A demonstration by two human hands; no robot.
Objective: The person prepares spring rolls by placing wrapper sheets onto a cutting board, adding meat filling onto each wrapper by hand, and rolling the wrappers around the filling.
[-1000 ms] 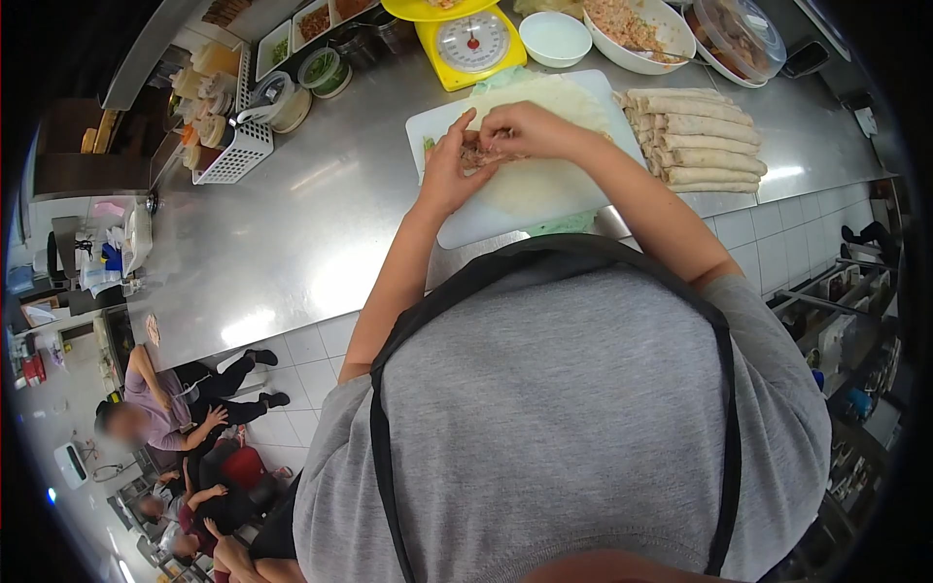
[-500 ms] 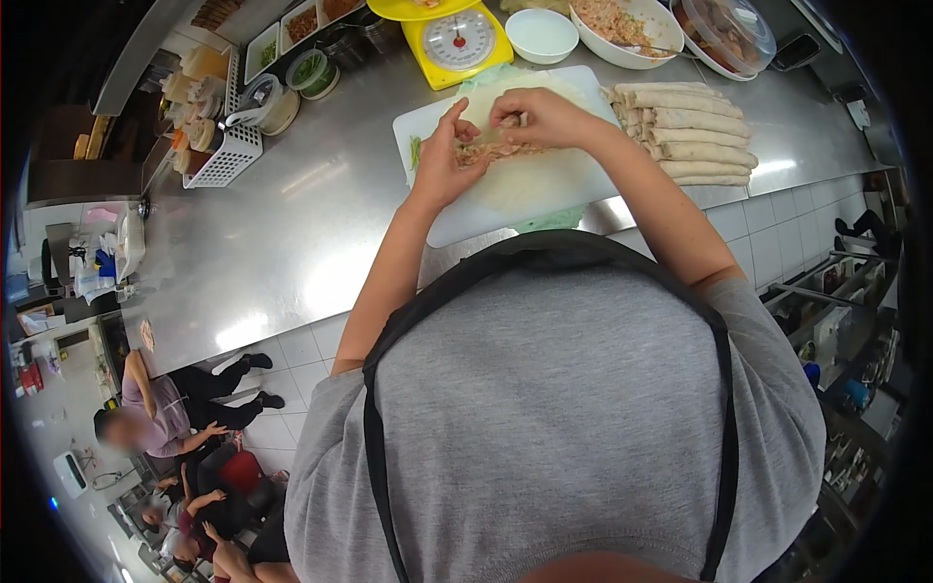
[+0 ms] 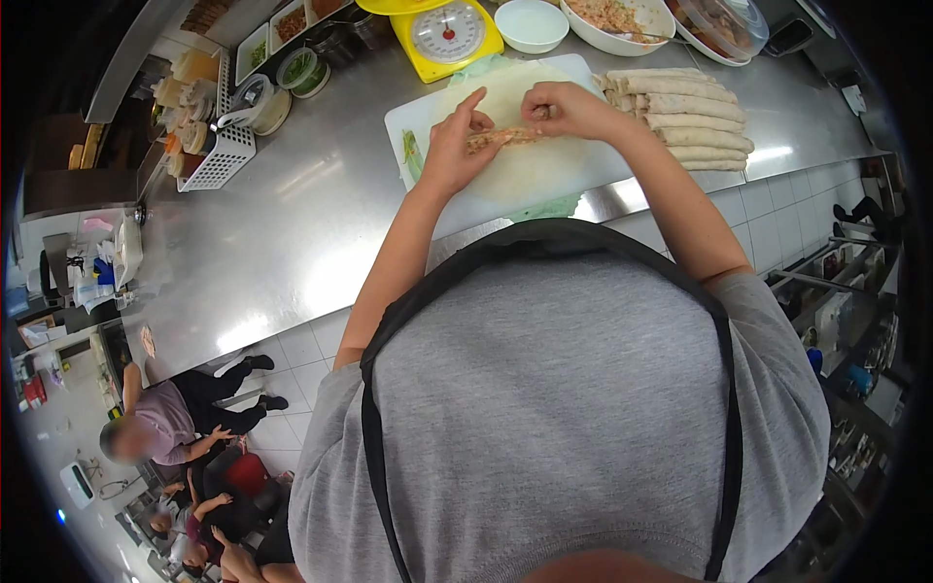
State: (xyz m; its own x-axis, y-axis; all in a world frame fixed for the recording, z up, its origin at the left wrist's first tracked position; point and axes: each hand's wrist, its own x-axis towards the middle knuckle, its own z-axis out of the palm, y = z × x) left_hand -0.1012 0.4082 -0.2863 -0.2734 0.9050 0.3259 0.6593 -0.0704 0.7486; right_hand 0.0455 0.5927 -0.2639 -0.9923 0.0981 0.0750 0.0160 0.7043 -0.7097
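A thin, pale round wrapper lies on a white cutting board, with a strip of pinkish minced filling across it. My left hand is at the strip's left end, index finger and thumb apart, thumb touching the filling. My right hand is over the strip's right end with its fingers curled in; what they pinch, if anything, is hidden. Green strips lie at the board's left edge. Pale long rolls are stacked to the right of the board.
Behind the board stand a yellow scale, a white bowl and a bowl of filling. A white basket of bottles and a green-filled tub stand left on the steel counter. Other people are at lower left.
My right hand has shifted right along the filling, and the gap between my hands is wider. More of the strip shows between them. The view has tilted slightly.
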